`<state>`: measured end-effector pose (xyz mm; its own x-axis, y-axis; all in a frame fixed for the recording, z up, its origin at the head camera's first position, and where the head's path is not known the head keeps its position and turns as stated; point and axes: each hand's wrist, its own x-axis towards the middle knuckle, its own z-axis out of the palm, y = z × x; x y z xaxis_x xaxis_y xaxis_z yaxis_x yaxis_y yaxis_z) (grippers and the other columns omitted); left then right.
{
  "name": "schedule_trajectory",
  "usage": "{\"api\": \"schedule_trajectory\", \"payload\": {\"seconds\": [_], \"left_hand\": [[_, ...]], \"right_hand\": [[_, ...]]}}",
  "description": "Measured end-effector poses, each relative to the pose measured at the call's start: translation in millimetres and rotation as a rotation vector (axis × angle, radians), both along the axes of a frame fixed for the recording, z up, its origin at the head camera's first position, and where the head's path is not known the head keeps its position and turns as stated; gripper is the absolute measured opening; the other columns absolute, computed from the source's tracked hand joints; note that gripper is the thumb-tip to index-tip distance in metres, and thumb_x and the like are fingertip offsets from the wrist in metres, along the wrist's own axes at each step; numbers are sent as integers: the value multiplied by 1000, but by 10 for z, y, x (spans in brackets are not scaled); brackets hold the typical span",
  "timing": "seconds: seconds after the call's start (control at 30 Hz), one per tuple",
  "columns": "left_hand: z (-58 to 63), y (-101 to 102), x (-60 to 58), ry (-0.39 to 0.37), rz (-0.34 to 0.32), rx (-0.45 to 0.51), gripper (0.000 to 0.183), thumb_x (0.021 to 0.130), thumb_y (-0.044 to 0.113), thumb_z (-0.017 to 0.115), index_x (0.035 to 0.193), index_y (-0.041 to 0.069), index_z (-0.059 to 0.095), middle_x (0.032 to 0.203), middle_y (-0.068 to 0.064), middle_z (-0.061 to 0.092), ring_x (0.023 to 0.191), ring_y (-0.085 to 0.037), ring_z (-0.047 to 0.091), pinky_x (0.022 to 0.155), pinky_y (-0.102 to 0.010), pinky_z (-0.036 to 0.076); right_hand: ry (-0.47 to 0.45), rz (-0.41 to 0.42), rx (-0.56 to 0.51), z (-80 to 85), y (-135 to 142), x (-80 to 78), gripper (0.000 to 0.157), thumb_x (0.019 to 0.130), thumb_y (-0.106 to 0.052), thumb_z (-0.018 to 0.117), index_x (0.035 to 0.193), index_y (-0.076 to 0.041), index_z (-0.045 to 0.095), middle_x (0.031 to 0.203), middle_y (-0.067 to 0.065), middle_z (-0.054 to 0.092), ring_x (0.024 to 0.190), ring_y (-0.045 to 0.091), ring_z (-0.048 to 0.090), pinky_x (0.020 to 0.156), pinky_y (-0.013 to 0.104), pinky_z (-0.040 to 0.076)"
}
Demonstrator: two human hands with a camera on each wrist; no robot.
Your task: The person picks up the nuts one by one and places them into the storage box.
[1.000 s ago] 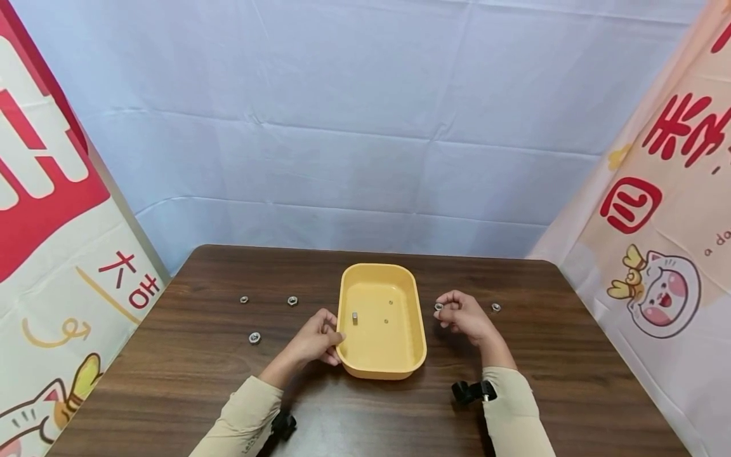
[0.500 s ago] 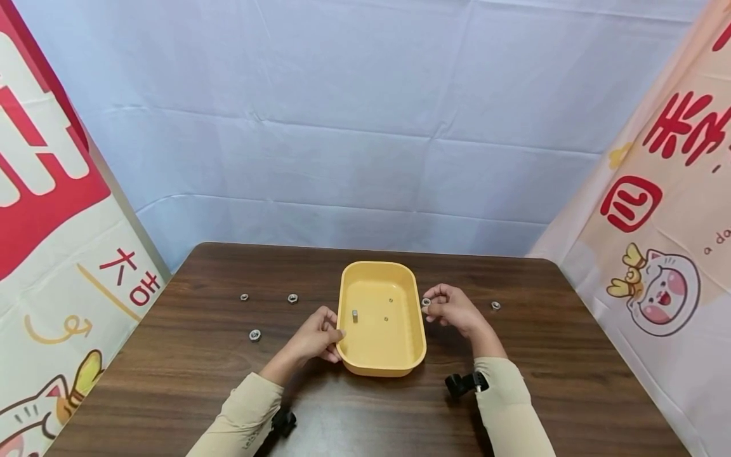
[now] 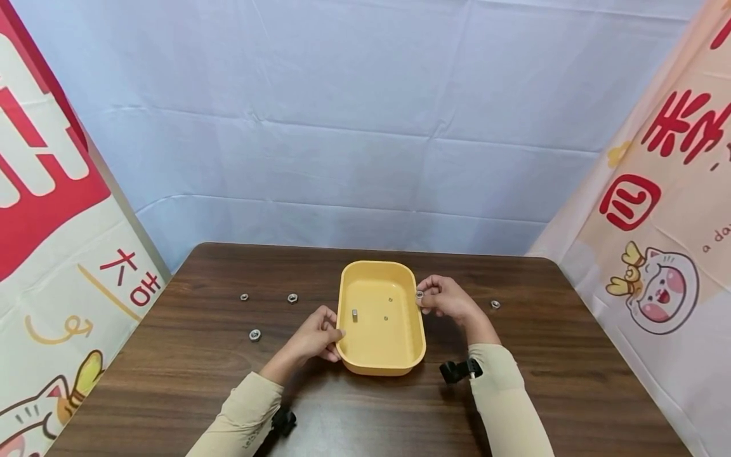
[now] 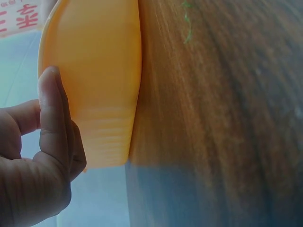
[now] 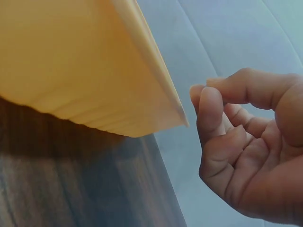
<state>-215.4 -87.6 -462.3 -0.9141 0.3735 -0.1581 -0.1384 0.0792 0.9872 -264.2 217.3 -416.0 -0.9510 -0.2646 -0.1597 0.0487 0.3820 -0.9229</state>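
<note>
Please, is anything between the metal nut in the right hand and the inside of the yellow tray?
At most the yellow tray's right rim: the right hand pinches the metal nut beside or above it. Nothing else visible intervenes.

Left hand (image 3: 313,335) and right hand (image 3: 448,298) pinching

Low centre in the head view, the left thumb (image 3: 337,335) opposes its fingers (image 4: 53,118); right of centre, the right thumb and fingertip seem nearly joined. Sleeved forearms (image 3: 242,412) slant up from below.

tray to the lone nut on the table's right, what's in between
The right grip, pinching another nut, then bare table up to the lone nut; the head view shows it.
</note>
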Motion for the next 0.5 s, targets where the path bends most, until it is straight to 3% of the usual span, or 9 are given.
{"api": "schedule_trajectory", "payload": {"seconds": [0.13, 0.37, 0.5], "left_hand": [[-3, 3, 2, 1, 2, 1, 27, 87, -3, 54, 105, -7, 34, 76, -21, 52, 47, -18, 59, 43, -28, 51], [24, 11, 16, -4, -2, 5, 26, 88, -3, 54, 105, -6, 34, 77, -24, 53, 47, -18, 58, 42, -27, 51], [101, 10, 52, -4, -16, 14, 25, 88, -5, 52, 105, -9, 33, 77, -26, 52, 47, -18, 58, 43, -27, 51]], "right_hand": [[-4, 13, -5, 39, -40, -37, 25, 85, -1, 61, 106, 4, 50, 79, 14, 62, 74, 39, 58, 49, 31, 39], [8, 47, 12, 103, -107, -105, 24, 83, 0, 61, 105, 3, 51, 76, 14, 59, 68, 33, 58, 48, 29, 37], [31, 85, 64, 139, -160, -140, 23, 82, 0, 61, 103, 3, 53, 72, 11, 56, 65, 31, 58, 47, 30, 36]]}}
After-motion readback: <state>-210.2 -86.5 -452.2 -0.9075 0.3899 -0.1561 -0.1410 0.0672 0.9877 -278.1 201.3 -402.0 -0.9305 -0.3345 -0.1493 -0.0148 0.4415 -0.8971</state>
